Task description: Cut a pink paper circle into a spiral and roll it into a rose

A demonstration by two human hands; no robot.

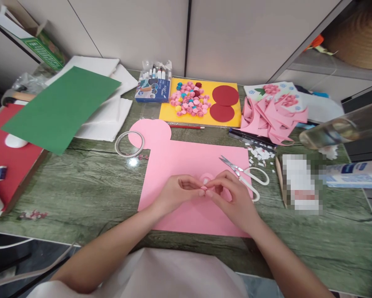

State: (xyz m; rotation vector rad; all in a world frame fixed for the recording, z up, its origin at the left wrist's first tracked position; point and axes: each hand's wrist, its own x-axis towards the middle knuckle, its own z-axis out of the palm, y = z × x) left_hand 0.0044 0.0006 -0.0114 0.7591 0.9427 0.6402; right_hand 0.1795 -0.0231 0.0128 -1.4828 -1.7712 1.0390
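Note:
Over a pink paper sheet [170, 165], my left hand [176, 192] and my right hand [234, 198] meet, fingertips pinched together. Between them is a small rolled pink paper piece [204, 188], partly covered by the fingers. A loose pink strip with a white end shows just behind it. White-handled scissors [236, 168] lie slightly open on the sheet's right side, beside my right hand. Pink paper circles [156, 131] lie at the sheet's upper left, with a roll of tape [117, 145] overlapping one.
Behind is a yellow sheet [165, 116] bearing several small coloured paper rolls [190, 99] and dark red circles [225, 96]. Pink scraps [269, 118], pens [251, 136] and a clear bottle [341, 126] stand right. A green sheet [63, 109] and a marker box [153, 89] lie left.

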